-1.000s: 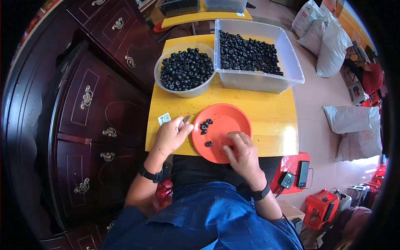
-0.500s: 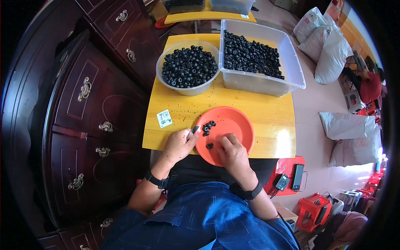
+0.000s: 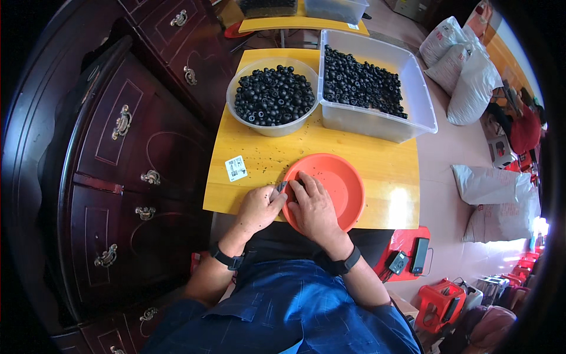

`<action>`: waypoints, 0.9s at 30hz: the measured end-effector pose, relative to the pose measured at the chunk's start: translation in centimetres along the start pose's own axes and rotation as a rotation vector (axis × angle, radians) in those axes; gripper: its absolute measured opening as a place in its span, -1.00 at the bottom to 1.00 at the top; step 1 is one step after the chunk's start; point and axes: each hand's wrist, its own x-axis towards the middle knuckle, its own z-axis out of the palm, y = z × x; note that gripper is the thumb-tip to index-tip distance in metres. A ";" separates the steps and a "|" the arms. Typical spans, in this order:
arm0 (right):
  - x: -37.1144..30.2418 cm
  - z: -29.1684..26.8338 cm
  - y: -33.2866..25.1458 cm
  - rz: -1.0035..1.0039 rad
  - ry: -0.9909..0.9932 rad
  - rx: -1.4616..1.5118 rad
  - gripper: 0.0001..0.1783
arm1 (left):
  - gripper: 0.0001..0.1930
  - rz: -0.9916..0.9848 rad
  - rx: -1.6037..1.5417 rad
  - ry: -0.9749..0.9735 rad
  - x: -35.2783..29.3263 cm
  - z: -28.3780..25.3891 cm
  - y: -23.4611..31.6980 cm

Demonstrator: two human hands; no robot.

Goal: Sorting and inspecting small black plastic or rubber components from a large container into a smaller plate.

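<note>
A shallow orange-red plate (image 3: 345, 194) sits at the front edge of the yellow table. At its left rim my left hand (image 3: 257, 205) is closed, with a small dark tool (image 3: 282, 186) pinched between thumb and forefinger; its tip looks greyish, and its exact kind cannot be made out. My right hand (image 3: 315, 206) reaches over the plate's left side, fingers stretched and slightly apart. Beneath and beside those fingers, small black ring-like pieces (image 3: 290, 192) show only in part. Whether any piece is between the right fingertips is hidden.
Behind the plate stand a round clear tub (image 3: 273, 128) and a rectangular clear bin (image 3: 377, 121), both holding many black pieces. A white label card (image 3: 236, 169) and dark crumbs lie on the yellow table (image 3: 389, 168). Dark wooden drawers (image 3: 94, 153) rise close on the left.
My right hand has moved left across the plate, its fingers straightening from a bunched shape to cover the black pieces. My left hand has stayed at the rim with the tool.
</note>
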 end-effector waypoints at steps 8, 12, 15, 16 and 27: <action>-3.0 -2.7 -1.6 -0.102 -0.170 0.070 -0.45 | -0.72 -0.044 -0.006 0.009 0.5 0.0 -0.5; -4.5 -2.8 -1.0 -0.162 -0.200 0.025 -0.48 | -0.71 -0.041 -0.030 0.026 0.4 0.2 -0.6; -4.9 -3.2 -1.2 -0.161 -0.215 -0.027 -0.58 | -0.69 -0.042 -0.082 0.035 0.4 0.5 -1.3; -4.9 -3.3 -1.2 -0.135 -0.249 -0.044 -0.65 | -0.69 -0.060 -0.126 0.025 0.4 0.5 -1.5; -4.4 -3.0 0.5 -0.090 -0.001 0.016 -0.73 | -0.66 -0.088 -0.071 0.006 0.7 0.6 -2.3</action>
